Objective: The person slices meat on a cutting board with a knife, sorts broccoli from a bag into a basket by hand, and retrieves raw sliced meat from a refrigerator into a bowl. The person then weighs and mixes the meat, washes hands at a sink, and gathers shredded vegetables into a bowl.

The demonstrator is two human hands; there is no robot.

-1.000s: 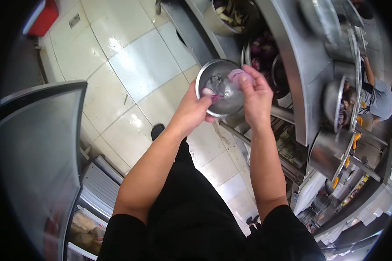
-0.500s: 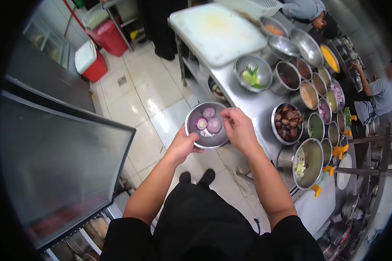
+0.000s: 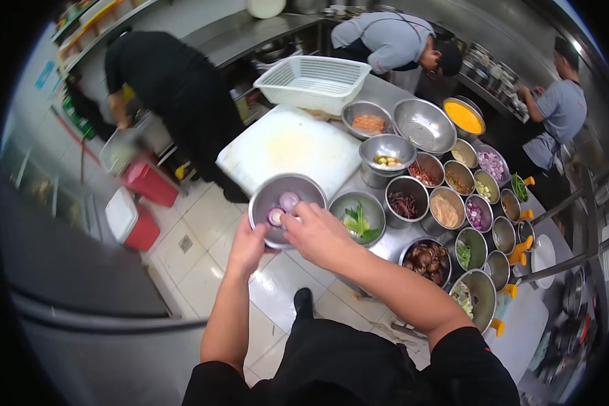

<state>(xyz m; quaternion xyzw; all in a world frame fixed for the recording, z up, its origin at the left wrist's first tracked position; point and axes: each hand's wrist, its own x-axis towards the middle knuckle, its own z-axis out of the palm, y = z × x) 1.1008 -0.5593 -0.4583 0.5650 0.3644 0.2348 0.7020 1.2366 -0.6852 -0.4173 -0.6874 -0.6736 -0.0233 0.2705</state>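
A steel bowl (image 3: pixel 256 207) with peeled purple onions (image 3: pixel 289 201) in it hangs in the air before me, near the white cutting board (image 3: pixel 287 145). My left hand (image 3: pixel 248 245) grips the bowl's near left rim, with the thumb on the inside. Over the right side of the bowl, my right hand (image 3: pixel 312 230) reaches in with bent fingers touching an onion with a pale cut end (image 3: pixel 275 216). Just right of my right hand, another steel bowl (image 3: pixel 379 211) holds green leaves (image 3: pixel 357 220).
Steel pots of chopped food and a bowl of brown mushrooms (image 3: pixel 427 262) crowd the counter at right. A white basket (image 3: pixel 312 80) stands behind the board. Red bins (image 3: pixel 149 181) are at left. One person in black (image 3: pixel 179 88) and two in grey (image 3: pixel 388 40) stand around.
My view has turned from the floor and fridge door toward the counter. The onion bowl has moved beside the cutting board, and my right hand has gone from its rim onto the onions.
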